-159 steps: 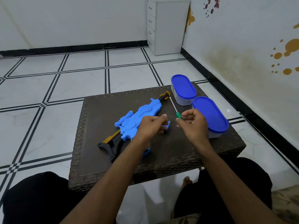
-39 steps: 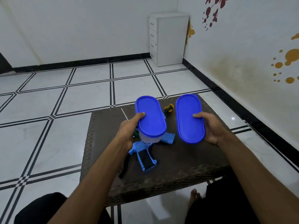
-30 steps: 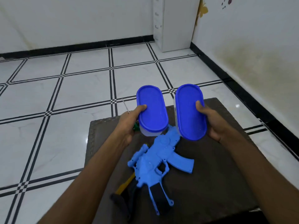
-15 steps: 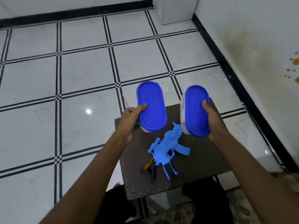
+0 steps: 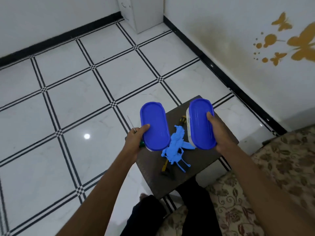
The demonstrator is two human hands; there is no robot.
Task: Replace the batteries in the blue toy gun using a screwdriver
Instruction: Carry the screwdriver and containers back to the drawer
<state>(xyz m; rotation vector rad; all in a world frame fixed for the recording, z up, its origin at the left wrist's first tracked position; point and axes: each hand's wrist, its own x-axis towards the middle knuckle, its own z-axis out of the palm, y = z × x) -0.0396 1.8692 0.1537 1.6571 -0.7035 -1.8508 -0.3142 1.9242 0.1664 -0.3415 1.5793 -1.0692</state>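
Observation:
The blue toy gun [image 5: 175, 149] lies on the dark woven table [image 5: 201, 160], far below me, its black and yellow stock toward me. My left hand [image 5: 136, 142] grips a blue-lidded container [image 5: 154, 125] held up in the air, with a thin green-handled screwdriver [image 5: 132, 124] pinched in the same hand. My right hand [image 5: 216, 132] grips a second blue-lidded container [image 5: 201, 123] above the table. A yellow and black screwdriver [image 5: 183, 119] lies on the table beyond the gun, partly hidden by the right container.
White floor tiles with black lines [image 5: 85, 99] surround the small table. A white drawer cabinet [image 5: 141, 12] stands in the far corner. A patterned cushion or sofa [image 5: 272, 176] is at the right, and a wall with gold butterfly stickers [image 5: 289, 41] runs behind it.
The view has risen well above the table, which looks smaller and farther. Both hands lifted the two containers off the table and keep holding them up; the gun stays on the table.

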